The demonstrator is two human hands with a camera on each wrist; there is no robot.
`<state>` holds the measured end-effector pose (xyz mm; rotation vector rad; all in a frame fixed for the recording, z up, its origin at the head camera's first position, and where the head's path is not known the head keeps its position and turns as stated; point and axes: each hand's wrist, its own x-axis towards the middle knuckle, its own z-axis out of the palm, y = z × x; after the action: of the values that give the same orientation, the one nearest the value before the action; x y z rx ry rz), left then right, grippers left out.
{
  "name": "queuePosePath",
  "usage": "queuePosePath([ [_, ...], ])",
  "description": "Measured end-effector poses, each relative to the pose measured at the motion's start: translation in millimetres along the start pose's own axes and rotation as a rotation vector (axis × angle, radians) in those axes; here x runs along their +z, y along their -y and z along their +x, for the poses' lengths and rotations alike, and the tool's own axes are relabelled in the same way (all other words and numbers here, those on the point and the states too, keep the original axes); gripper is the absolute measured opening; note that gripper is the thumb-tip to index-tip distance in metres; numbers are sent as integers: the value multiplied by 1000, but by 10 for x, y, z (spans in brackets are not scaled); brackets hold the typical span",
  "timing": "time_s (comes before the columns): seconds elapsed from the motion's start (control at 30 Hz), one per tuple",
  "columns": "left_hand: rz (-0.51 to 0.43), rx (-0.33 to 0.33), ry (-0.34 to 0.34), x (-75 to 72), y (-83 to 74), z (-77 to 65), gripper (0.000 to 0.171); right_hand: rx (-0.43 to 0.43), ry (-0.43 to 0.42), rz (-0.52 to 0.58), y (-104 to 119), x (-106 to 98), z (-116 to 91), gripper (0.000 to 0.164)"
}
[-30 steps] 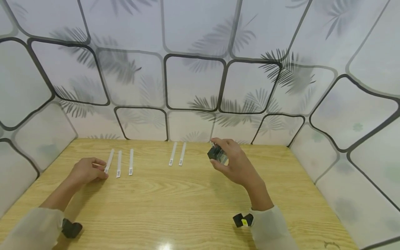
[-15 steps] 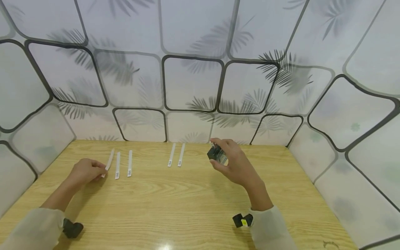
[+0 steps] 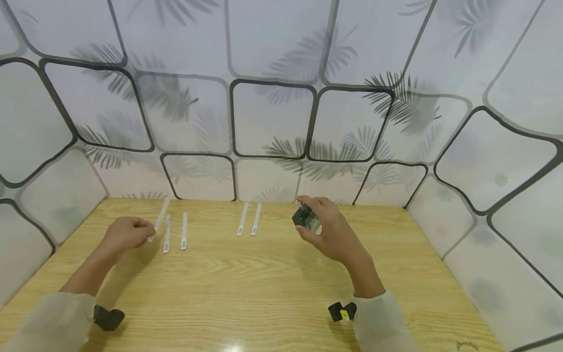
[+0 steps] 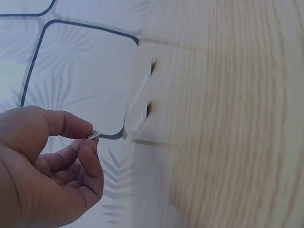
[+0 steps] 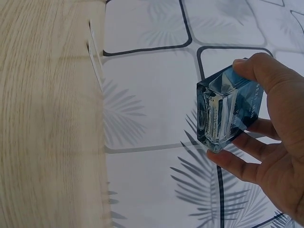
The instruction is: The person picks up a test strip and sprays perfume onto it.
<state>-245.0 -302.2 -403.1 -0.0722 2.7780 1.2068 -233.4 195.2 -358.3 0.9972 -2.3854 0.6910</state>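
Between thumb and index finger, my left hand (image 3: 127, 233) pinches the labelled end of a white paper test strip (image 3: 162, 215), raised above the table and pointing toward the back wall. Only a small tip of that strip shows in the left wrist view. Two more strips, a middle one (image 3: 167, 234) and a right one (image 3: 184, 231), lie just right of this hand. My right hand (image 3: 330, 230) grips a square, blue-tinted glass perfume bottle (image 5: 228, 111), held tilted above the table. Its fingers and thumb wrap the bottle's sides, covering part of it.
Two further test strips, one on the left (image 3: 243, 219) and one on the right (image 3: 256, 219), lie near the back edge of the wooden table (image 3: 228, 293). A patterned white wall covering (image 3: 272, 117) encloses the back and sides.
My left hand has picked up the leftmost strip from the table and carried it slightly up and to the right. The right hand with the perfume bottle has stayed in place.
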Motion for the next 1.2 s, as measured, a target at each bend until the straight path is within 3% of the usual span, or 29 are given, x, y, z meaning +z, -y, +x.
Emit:
queuePosePath([
  [0.3,-87,43,5,155,-273,-13,40,1,7,-2,8,13,-2,63],
  [0.8,-129,138,14,503,-731,-20,29,-13,-8,8,17,34,-5,64],
  [1.2,-119,313,35,843,-1139,-53,19,-14,-6,-2,20,29,-6,64],
])
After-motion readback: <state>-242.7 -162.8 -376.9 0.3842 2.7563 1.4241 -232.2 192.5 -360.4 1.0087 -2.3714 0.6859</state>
